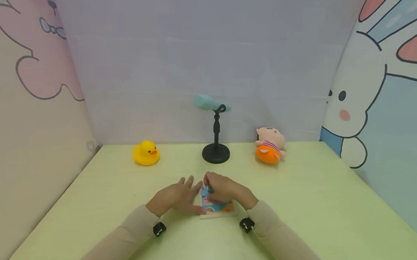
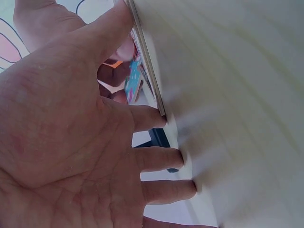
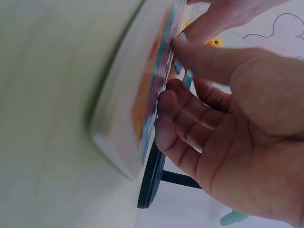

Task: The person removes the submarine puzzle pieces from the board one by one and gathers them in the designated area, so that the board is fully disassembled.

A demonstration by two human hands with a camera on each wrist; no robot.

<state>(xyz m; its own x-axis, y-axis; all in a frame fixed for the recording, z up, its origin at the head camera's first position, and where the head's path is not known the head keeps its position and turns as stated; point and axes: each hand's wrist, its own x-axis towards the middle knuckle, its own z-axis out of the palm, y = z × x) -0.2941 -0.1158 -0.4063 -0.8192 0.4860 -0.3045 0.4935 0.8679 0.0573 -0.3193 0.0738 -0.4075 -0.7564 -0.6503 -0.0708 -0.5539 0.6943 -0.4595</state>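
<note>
A small flat board with a colourful picture (image 1: 219, 209), a jigsaw puzzle by its look, lies on the table between both hands. My left hand (image 1: 181, 196) spreads its fingers along the board's left side, thumb at the near left corner and index fingertip at the far end. In the left wrist view its fingertips (image 2: 190, 187) touch the table. My right hand (image 1: 223, 189) reaches over the board with curled fingers. It pinches a thin blue puzzle piece (image 2: 133, 80), tilted up from the board; the right wrist view shows the blue piece (image 3: 186, 78) partly hidden behind the fingers.
Behind the board stands a black stand (image 1: 216, 153) holding a mint-green object (image 1: 207, 102). A yellow rubber duck (image 1: 146, 153) sits at the back left, a plush toy in orange (image 1: 270, 146) at the back right. Walls enclose the table's back and sides.
</note>
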